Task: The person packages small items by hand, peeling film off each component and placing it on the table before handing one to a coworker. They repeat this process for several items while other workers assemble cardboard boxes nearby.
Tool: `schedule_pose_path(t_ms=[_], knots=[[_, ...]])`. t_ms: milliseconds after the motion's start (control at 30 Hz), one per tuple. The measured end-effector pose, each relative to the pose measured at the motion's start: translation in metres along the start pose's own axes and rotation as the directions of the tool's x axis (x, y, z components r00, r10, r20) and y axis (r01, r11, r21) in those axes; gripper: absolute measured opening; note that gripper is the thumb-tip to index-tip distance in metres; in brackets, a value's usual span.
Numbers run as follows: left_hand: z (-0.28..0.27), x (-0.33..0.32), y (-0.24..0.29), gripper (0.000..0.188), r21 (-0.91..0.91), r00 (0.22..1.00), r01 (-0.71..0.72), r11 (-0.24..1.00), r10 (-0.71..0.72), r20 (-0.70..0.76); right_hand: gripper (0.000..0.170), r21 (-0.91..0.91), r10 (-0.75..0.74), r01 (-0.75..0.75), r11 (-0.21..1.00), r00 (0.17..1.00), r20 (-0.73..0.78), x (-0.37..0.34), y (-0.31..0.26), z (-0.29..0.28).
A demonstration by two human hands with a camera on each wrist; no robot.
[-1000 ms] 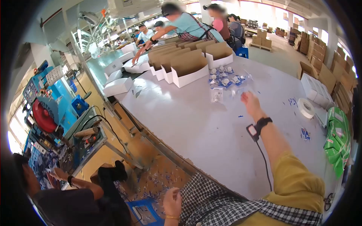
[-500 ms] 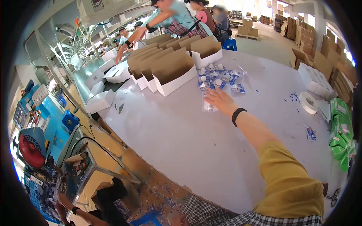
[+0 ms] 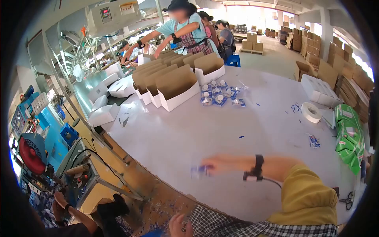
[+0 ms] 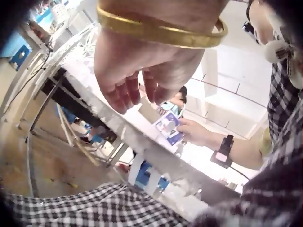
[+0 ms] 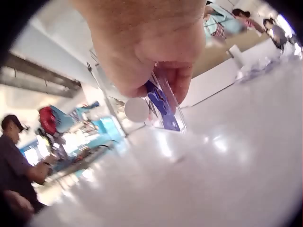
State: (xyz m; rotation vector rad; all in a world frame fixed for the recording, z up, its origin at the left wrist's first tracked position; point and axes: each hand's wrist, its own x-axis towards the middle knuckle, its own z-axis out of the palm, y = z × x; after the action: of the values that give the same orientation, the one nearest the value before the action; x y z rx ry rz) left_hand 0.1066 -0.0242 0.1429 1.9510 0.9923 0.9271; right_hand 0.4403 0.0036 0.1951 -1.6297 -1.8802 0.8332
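My right hand [image 3: 227, 162] is over the near part of the white table, pinching a clear blister pack [image 3: 199, 171] with a blue printed card. In the right wrist view the pack [image 5: 163, 106] stands on edge between thumb and fingers, a white round piece bulging from one side. My left hand [image 3: 179, 226] hangs by the table's front edge; the left wrist view shows its fingers [image 4: 120, 97] loosely curled and holding nothing. Farther back lies a group of similar blister packs [image 3: 221, 94], beside white boxes [image 3: 179, 94] with raised brown flaps.
A tape roll [image 3: 311, 112], a green bag [image 3: 349, 136] and a long white carton [image 3: 319, 91] lie at the right. Blue scraps [image 3: 314, 141] dot the table [image 3: 169, 138]. Across it, a person in light blue [image 3: 185, 29] reaches over the boxes. Another person works at lower left.
My right hand reached out to the single pack in front of the group, then came back toward me with it. The head view has shifted. The left hand stays low by the edge.
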Motion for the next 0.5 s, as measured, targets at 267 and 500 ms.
schedule_pose_path(t_ms=[267, 500], knots=[[-0.001, -0.029, 0.024, 0.03, -0.243, 0.954, 0.075, 0.967, 0.001, 0.298, 0.031, 0.413, -0.21, 0.046, 0.91, 0.908, 0.363, -0.069, -0.091, 0.086], [-0.011, -0.052, 0.034, 0.01, -0.557, 0.933, 0.359, 0.749, -0.313, 0.18, 0.04, 0.876, -0.023, -0.229, 0.425, 0.964, 0.263, -0.09, -0.086, 0.139]])
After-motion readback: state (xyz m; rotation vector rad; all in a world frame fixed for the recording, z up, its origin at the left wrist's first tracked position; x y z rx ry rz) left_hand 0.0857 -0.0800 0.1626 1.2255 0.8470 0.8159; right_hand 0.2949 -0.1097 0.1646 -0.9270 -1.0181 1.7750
